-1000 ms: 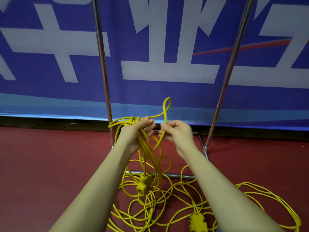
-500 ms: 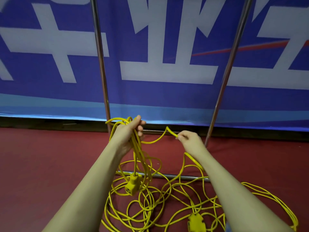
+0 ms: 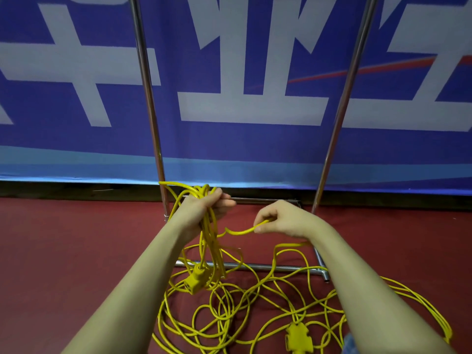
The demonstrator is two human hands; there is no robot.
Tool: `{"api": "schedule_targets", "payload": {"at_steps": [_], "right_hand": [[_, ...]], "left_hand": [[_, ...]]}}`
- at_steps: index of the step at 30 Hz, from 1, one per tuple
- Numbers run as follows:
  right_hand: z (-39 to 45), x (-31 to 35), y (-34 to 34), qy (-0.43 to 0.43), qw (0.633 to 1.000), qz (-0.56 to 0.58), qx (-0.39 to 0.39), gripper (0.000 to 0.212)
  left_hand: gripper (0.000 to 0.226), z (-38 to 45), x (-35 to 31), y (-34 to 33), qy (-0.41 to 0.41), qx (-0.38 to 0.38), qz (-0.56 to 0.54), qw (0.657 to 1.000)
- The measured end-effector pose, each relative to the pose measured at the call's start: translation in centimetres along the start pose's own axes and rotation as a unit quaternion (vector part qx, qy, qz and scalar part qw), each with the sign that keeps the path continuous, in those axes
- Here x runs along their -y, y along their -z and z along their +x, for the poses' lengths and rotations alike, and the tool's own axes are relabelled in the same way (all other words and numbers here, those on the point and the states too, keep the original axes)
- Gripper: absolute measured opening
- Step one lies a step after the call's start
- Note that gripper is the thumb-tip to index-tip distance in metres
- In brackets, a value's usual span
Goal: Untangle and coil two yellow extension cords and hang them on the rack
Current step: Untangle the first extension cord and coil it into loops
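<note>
My left hand [image 3: 204, 209] grips a bundle of yellow cord loops [image 3: 208, 241] that hang down from it, with a yellow socket block [image 3: 195, 279] dangling at the bottom. A short way to the right, my right hand [image 3: 283, 221] pinches a single strand of yellow cord [image 3: 240, 231] that curves back toward the bundle. More yellow cord [image 3: 255, 307] lies tangled on the red floor below, with a second socket block [image 3: 298, 337] in it. The metal rack [image 3: 150, 111] stands just behind my hands.
The rack's right upright [image 3: 342, 111] and its floor bars [image 3: 268, 268] frame the cord pile. A blue banner with white lettering [image 3: 242, 72] hangs behind. Red carpet floor [image 3: 63, 251] spreads to the left. Cord loops [image 3: 419, 302] reach far right.
My right hand has let its raised loop drop, moved away to the right and lower, and now pinches a fresh strand. My left hand keeps the bundle, which hangs a little lower.
</note>
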State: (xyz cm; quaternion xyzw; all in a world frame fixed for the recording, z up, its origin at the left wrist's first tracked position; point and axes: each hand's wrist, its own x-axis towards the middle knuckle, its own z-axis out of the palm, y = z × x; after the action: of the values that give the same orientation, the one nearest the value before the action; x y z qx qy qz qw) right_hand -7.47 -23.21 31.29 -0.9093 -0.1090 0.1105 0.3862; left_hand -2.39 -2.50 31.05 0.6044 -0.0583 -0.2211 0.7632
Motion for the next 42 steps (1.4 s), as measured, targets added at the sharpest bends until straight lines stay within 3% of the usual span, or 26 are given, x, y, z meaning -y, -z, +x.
{"api": "schedule_targets", "payload": {"at_steps": [5, 8, 12, 16, 18, 22, 24, 27, 29, 35, 40, 42], "right_hand": [[0.0, 0.9, 0.5, 0.053, 0.996, 0.051, -0.059, 0.004], [-0.1, 1.1, 0.7, 0.073, 0.987, 0.085, -0.114, 0.003], [0.0, 0.5, 0.8, 0.063, 0.982, 0.086, -0.155, 0.005], [-0.3, -1.5, 0.9, -0.004, 0.976, -0.050, -0.213, 0.011], [-0.3, -2.1, 0.7, -0.023, 0.962, -0.054, -0.267, 0.013], [-0.3, -2.8, 0.4, -0.067, 0.931, 0.059, -0.353, 0.017], [-0.3, -2.7, 0.0, -0.093, 0.905, 0.188, -0.370, 0.015], [-0.1, -1.8, -0.6, -0.103, 0.813, 0.464, -0.336, 0.007], [0.3, -1.6, -0.4, -0.094, 0.789, 0.513, -0.326, 0.009], [1.1, -1.5, 0.0, -0.075, 0.854, 0.319, -0.403, 0.008], [2.6, -1.2, -0.9, -0.022, 0.877, 0.273, -0.394, 0.012], [3.0, -1.1, -1.0, -0.005, 0.868, 0.295, -0.398, 0.016]], "left_hand": [[0.026, -0.3, 1.0, -0.3, 0.019, 0.080, 0.143, 0.986], [0.024, -0.5, 0.9, -0.3, -0.007, 0.131, 0.166, 0.977], [0.010, -0.5, 0.6, -0.8, -0.034, 0.102, 0.120, 0.987], [0.019, -0.1, 0.0, -0.9, -0.060, 0.063, 0.031, 0.996], [0.020, 0.2, -0.3, -0.8, -0.066, 0.049, -0.010, 0.997], [0.023, 0.7, -0.6, 0.0, -0.065, 0.014, -0.092, 0.994], [0.023, 0.8, -0.6, 0.4, -0.066, 0.002, -0.096, 0.993], [0.021, 0.6, -0.6, 1.2, -0.060, 0.011, -0.071, 0.996], [0.021, 0.3, -0.7, 1.5, -0.042, 0.015, -0.040, 0.998], [0.024, -1.2, -0.7, 1.4, -0.007, 0.098, 0.009, 0.995], [0.022, -1.8, -0.8, 0.4, -0.040, 0.155, 0.017, 0.987], [0.021, -1.8, -0.6, -0.1, -0.035, 0.157, 0.011, 0.987]]}}
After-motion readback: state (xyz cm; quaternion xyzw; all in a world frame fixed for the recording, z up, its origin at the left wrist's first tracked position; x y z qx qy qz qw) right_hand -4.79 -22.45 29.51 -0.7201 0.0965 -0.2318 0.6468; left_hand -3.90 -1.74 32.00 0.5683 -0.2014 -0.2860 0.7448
